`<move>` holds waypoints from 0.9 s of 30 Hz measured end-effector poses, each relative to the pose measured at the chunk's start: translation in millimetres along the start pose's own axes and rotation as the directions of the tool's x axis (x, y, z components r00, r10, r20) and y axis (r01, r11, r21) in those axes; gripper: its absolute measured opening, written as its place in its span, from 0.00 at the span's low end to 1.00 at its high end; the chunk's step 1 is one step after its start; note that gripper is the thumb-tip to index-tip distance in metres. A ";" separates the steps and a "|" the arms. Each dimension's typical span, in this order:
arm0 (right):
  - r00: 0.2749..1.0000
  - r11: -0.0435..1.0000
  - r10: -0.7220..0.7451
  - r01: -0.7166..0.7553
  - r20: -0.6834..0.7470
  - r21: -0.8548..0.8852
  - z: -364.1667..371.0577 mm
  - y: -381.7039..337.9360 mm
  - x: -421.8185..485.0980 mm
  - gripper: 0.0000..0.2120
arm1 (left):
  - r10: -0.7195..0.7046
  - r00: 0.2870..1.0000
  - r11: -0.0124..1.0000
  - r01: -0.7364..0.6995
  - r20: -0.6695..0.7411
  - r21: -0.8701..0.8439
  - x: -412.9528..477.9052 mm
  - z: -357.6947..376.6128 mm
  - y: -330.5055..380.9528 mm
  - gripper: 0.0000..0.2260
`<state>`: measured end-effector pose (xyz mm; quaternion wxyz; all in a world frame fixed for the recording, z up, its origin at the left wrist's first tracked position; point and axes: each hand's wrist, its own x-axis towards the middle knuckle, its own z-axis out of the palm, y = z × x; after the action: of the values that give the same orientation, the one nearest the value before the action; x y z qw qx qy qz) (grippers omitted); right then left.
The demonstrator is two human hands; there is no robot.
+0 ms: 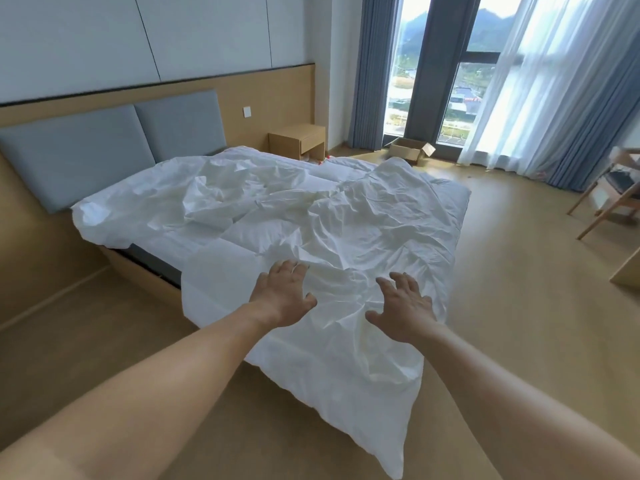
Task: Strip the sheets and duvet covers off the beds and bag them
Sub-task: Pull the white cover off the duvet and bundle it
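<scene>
At the foot of the bed, my left hand and right hand hover spread, holding nothing, over the crumpled duvet. Bedding's still on; no bag visible.

Bed under rumpled, seemingly loose white duvet

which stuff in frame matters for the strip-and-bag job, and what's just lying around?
Job:
- crumpled white duvet, hanging off the foot of the bed
- left hand and right hand, both open over it
- no bag in view

Lying about:
- nightstand
- open cardboard box by the window
- wooden chair
</scene>
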<state>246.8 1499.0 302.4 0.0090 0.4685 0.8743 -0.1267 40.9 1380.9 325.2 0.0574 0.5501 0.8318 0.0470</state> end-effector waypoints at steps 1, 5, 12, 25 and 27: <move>1.000 1.000 0.020 -0.020 0.012 0.001 5.1 -0.2 17.4 0.37 | 0.010 1.000 1.000 -0.010 0.020 -0.001 20.9 7.0 -6.9 0.31; 0.988 0.989 0.148 -0.149 0.050 0.008 31.3 0.0 79.7 0.37 | 0.100 0.990 0.995 -0.098 0.101 -0.020 105.3 32.0 -31.2 0.32; 0.919 0.918 0.378 -0.388 0.108 0.085 75.3 9.3 159.3 0.37 | 0.266 0.935 0.962 -0.272 0.233 -0.007 231.1 75.3 -53.7 0.32; 0.682 0.671 0.680 -0.727 0.270 0.147 197.3 110.0 272.5 0.50 | 0.497 0.747 0.830 -0.557 0.441 0.008 412.9 242.3 2.2 0.33; 0.625 0.611 0.728 -0.778 0.282 0.145 212.2 128.8 284.6 0.55 | 0.497 0.742 0.822 -0.569 0.449 0.031 431.9 268.3 5.8 0.38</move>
<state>171.1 1750.8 31.3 0.0873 0.7757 0.5654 -0.2666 -82.0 1784.8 41.8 0.1735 0.7649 0.6070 -0.1276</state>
